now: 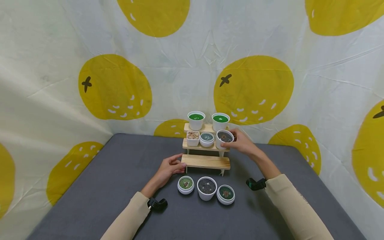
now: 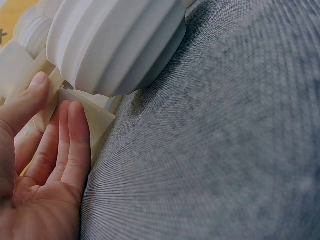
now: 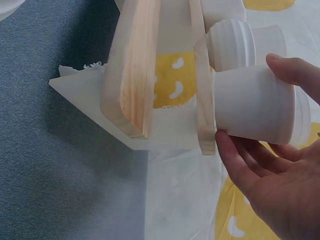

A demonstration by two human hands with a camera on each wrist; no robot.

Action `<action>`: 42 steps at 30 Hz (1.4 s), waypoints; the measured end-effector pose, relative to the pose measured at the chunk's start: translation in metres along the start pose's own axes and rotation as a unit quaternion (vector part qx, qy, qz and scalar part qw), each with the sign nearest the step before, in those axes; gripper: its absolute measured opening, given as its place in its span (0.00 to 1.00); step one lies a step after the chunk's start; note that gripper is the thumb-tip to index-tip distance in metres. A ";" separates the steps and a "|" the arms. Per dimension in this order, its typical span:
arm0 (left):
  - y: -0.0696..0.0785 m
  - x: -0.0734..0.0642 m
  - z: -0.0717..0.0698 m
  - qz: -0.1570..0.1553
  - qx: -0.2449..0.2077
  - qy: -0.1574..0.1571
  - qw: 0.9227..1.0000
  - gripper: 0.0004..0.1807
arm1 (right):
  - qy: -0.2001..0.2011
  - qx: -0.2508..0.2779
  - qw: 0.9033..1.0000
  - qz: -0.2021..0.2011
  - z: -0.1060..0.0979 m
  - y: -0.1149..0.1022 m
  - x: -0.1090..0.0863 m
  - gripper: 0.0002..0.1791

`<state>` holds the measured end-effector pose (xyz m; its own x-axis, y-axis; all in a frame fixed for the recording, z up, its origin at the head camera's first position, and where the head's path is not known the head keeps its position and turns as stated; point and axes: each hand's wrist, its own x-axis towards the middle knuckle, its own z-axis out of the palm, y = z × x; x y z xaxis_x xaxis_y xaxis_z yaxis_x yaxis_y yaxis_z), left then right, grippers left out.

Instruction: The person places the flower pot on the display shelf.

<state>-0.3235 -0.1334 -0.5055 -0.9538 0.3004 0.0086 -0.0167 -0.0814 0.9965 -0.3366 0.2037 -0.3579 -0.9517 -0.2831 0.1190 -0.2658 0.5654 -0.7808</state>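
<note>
A three-tier wooden stand (image 1: pixel 205 162) rises at the middle of the cloth-covered table. My right hand (image 1: pixel 242 142) grips a white tapered cup with dark filling (image 1: pixel 225 136) at the right end of the middle shelf. In the right wrist view, the thumb lies near the rim of this cup (image 3: pixel 255 105) and the fingertips are by its base, right at the plank (image 3: pixel 204 120). My left hand (image 1: pixel 168 169) holds the left end of the lowest plank, thumb on the wood, fingers beside the pale support (image 2: pixel 95 117).
White cups with green filling (image 1: pixel 196 120) stand on the top shelf. A square cup of crumbs (image 1: pixel 193 138) and a ribbed pot (image 1: pixel 207 140) share the middle shelf. Before the stand sit two ribbed pots (image 1: pixel 185 185) (image 1: pixel 226 195) and a dark-filled cup (image 1: pixel 207 188). Patterned fabric (image 1: pixel 180 83) hangs behind.
</note>
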 end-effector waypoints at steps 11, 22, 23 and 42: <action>0.000 -0.002 0.000 -0.002 -0.006 0.000 1.000 0.38 | -0.008 0.025 1.000 0.010 0.004 -0.001 0.000 0.31; 0.003 -0.002 0.001 -0.001 -0.003 0.001 1.000 0.37 | -0.008 0.024 1.000 0.013 0.005 0.001 0.000 0.35; 0.003 -0.002 0.001 -0.001 -0.003 0.001 1.000 0.36 | -0.005 0.021 1.000 0.019 0.006 0.001 0.000 0.36; 0.003 -0.002 0.002 0.002 -0.008 0.000 1.000 0.37 | 0.005 0.012 1.000 0.000 0.007 0.007 0.002 0.36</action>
<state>-0.3216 -0.1326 -0.5024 -0.9538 0.3002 0.0121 -0.0181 -0.0974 0.9951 -0.3388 0.2017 -0.3673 -0.9531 -0.2757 0.1251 -0.2625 0.5470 -0.7949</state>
